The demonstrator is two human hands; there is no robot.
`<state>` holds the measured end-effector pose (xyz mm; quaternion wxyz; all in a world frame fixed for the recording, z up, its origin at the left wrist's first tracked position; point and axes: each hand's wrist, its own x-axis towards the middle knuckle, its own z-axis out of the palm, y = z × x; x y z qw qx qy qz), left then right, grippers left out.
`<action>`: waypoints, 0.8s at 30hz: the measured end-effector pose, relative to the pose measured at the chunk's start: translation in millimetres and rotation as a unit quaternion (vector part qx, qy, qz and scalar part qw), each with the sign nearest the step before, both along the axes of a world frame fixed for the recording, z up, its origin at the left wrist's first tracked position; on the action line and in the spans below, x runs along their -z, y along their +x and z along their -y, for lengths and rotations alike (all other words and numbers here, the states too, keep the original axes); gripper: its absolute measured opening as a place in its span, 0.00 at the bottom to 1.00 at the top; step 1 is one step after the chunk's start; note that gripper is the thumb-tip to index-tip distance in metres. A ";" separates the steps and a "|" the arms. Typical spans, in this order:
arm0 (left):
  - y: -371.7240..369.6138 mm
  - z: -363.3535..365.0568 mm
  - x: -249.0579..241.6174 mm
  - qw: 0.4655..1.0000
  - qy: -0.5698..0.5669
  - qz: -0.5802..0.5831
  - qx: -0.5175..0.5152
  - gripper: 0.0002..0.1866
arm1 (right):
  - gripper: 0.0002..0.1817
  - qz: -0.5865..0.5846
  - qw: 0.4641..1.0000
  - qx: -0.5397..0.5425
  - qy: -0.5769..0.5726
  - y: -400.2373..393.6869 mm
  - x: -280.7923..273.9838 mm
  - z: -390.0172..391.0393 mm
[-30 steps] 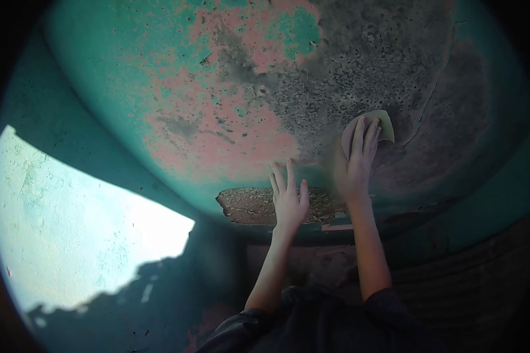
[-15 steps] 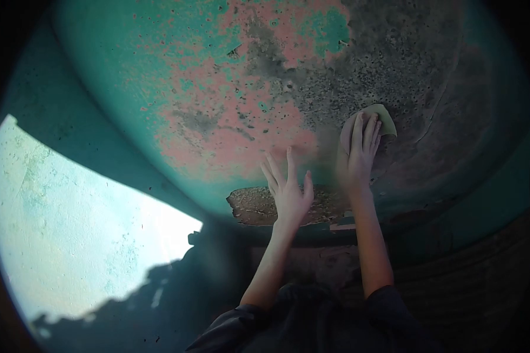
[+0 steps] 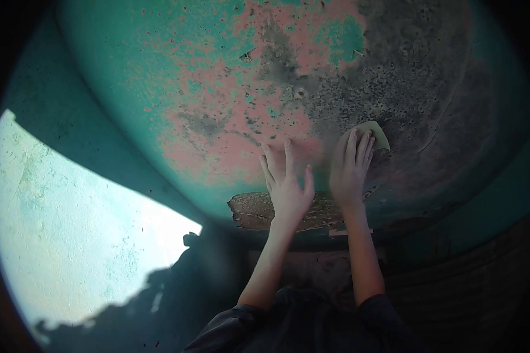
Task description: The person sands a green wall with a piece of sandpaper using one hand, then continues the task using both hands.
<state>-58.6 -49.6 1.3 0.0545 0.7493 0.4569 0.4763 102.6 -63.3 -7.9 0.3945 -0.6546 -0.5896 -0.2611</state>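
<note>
Flat right hand (image 3: 348, 176) holds sheet (image 3: 378, 136) above brown patch (image 3: 248, 212), seemingly rubbing; left hand (image 3: 290, 191), splayed, empty, overlaps it. Next stroke calls for even pressure.

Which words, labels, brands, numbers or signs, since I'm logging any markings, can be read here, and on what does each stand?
None: no lettering, number or sign is readable.
Pale green sheet under the right hand: no print on the part that shows; the hand hides the rest.
Worn painted surface: only patches, specks and cracks, no writing.
Dark garment: no legible print in the shade.
</note>
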 end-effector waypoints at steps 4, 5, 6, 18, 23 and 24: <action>-0.5 0.1 -1.5 1.000 -0.004 -0.016 -0.015 0.42 | 0.41 -0.066 0.997 -0.024 -0.027 -18.2 87.1 3.8; -1.0 0.9 -0.8 1.000 -0.001 -0.018 -0.011 0.42 | 0.41 -0.077 0.995 -0.039 -0.043 -20.6 99.7 5.2; -0.3 -1.0 -2.1 1.000 0.005 -0.019 -0.008 0.43 | 0.41 -0.074 0.996 -0.039 -0.041 -19.7 91.3 3.1; -9.7 2.3 -5.3 1.000 -0.008 -0.001 0.023 0.41 | 0.37 -0.015 0.997 -0.016 -0.072 -34.0 62.6 0.3; -10.2 3.8 -9.8 1.000 -0.006 -0.019 0.010 0.36 | 0.38 0.023 0.999 -0.009 -0.040 -29.3 -6.3 -3.6; -9.9 4.0 -11.1 1.000 -0.006 -0.017 0.007 0.34 | 0.38 0.035 0.999 -0.022 -0.028 -29.4 -30.2 -2.1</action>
